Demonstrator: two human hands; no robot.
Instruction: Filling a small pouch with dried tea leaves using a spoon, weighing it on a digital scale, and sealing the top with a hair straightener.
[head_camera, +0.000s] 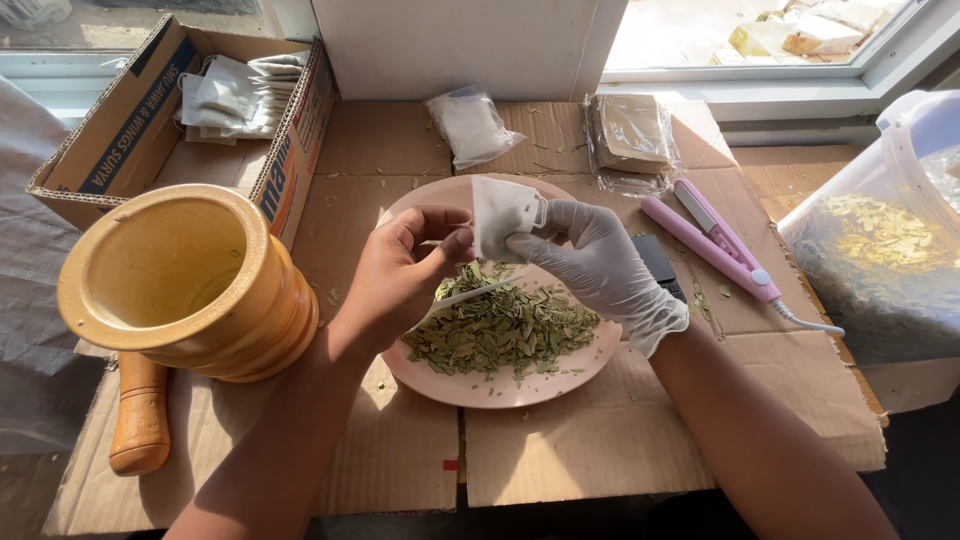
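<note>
The gloved right hand (600, 265) and bare left hand (405, 270) are both pinching a small white sachet (500, 212) above the pink plate (500, 390) of dried green leaves (500, 325); clear packets (470, 125) are lying behind.

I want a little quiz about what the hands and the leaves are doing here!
1. True or false: the right hand wears a pale glove.
2. What lies heaped on the pink plate? A) dried green leaves B) rice C) coins
3. Fill in: both hands hold a small white ____ above the plate.

Key
1. True; the left hand is bare.
2. A, the dried green leaves.
3. Sachet; the left hand also holds a thin white spoon-like stick pointing over the leaves. The wooden mortar stands to the left, untouched.
</note>
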